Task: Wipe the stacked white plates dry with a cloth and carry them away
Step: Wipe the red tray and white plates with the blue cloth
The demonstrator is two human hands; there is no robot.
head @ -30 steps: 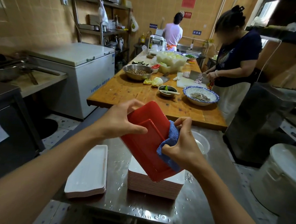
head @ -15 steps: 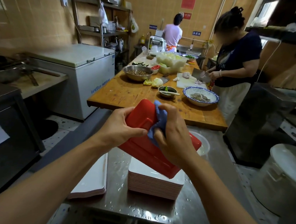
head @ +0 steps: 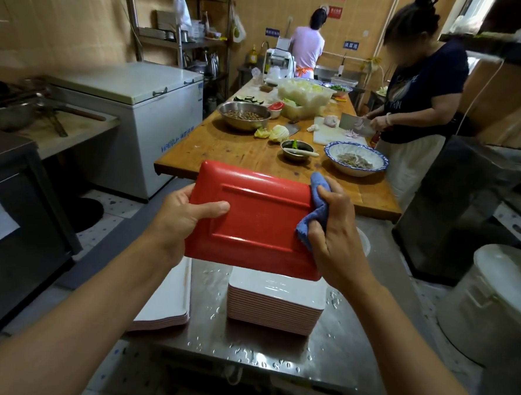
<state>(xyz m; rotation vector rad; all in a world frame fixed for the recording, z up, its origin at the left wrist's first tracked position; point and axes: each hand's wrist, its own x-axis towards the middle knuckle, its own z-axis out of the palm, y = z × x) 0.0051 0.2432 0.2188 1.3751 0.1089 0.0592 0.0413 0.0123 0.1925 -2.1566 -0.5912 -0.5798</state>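
Over the wet steel tabletop (head: 244,346), the red-backed rectangular plate (head: 258,218) has turned level, left hand (head: 184,220) gripping its edge, right hand (head: 333,232) pinching the blue cloth (head: 313,212) at the other end, so wiping goes on.

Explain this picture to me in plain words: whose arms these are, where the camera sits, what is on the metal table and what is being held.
No machine here: a person wears a camera on the head, looking down at their own bare hands. The left hand grips a rectangular plate by its short edge, red underside showing. The right hand presses a blue cloth round the opposite edge. Below, on the wet steel table, stand a tall plate stack and a lower stack to its left.
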